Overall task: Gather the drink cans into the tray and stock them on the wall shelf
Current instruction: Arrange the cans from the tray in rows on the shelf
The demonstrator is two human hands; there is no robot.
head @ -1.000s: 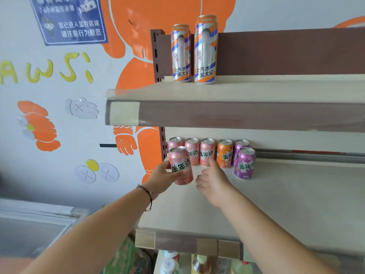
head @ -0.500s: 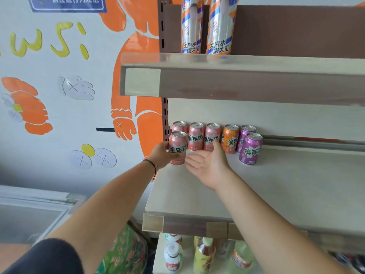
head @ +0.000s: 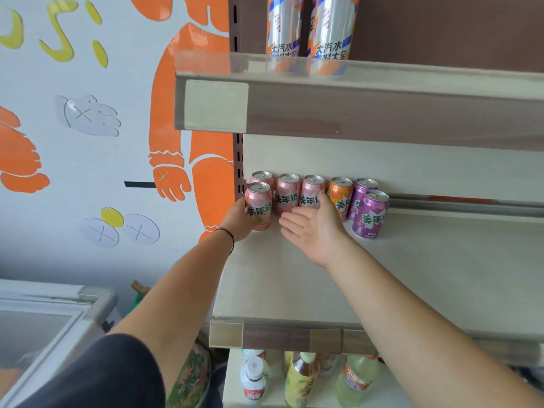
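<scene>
Both hands are raised to the middle shelf (head: 441, 269): the left hand (head: 240, 220) is wrapped around a pink can (head: 259, 208) standing upright at the shelf's left end, while the right hand (head: 312, 228) is held flat and relaxed, palm turned toward the left, gripping nothing, its thumb up against the third pink can (head: 312, 191) of the back row. Behind the gripped can another pink can (head: 261, 177) is partly hidden; between the hands a second pink can (head: 288, 193) is seen, and to the right of the right hand an orange can (head: 341, 195) and two purple cans (head: 371, 212) are lined up, one in front of the other. Stocking is judged well advanced, seven small cans already being on the shelf and the front row only begun; no tray is shown, so what is left cannot be told. The characters 美年达 are printed in green on the small cans. Above the hands, two tall cans (head: 306, 30) are marked 大汽水 and 喝大窑, the second line partly cut off by the shelf edge. Below the hands, bottles (head: 303, 378) are stored, their labels too blurred to be read.
</scene>
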